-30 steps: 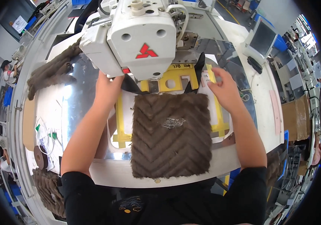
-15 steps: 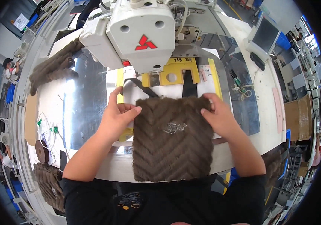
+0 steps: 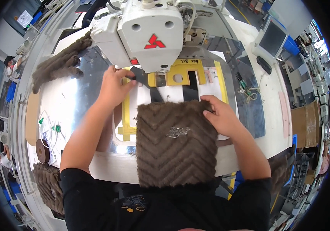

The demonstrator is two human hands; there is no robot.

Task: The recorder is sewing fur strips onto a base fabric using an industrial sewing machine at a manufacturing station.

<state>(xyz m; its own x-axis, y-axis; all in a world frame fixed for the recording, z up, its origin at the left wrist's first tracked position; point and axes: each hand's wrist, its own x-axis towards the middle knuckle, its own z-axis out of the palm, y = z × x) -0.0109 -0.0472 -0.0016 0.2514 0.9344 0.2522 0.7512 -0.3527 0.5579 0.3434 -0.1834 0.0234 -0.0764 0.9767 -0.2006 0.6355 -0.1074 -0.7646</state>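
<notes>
A brown fur panel [image 3: 176, 154] with a chevron pattern lies on the machine's table and reaches over its near edge. A small clear patch [image 3: 177, 132], shiny and crinkled, shows on its upper part. Two black straps lead from its far edge toward a yellow template [image 3: 177, 77]. My left hand [image 3: 114, 87], raised off the panel, pinches the free end of the left black strap [image 3: 149, 85]. With thumb and fingers my right hand [image 3: 219, 117] grips the panel's far right corner. The right black strap [image 3: 190, 92] runs under the template.
A white sewing machine head [image 3: 149, 34] overhangs the template. Brown fur pieces [image 3: 59, 65] lie at the far left, another fur piece [image 3: 48, 184] at the near left beside a brown roll [image 3: 41, 151]. Green-handled snips [image 3: 242, 82] and a screen [image 3: 273, 36] are at the right.
My left hand has left the panel's far left corner and moved up and away to the left strap's end. My right hand stays on its corner; the panel has barely moved.
</notes>
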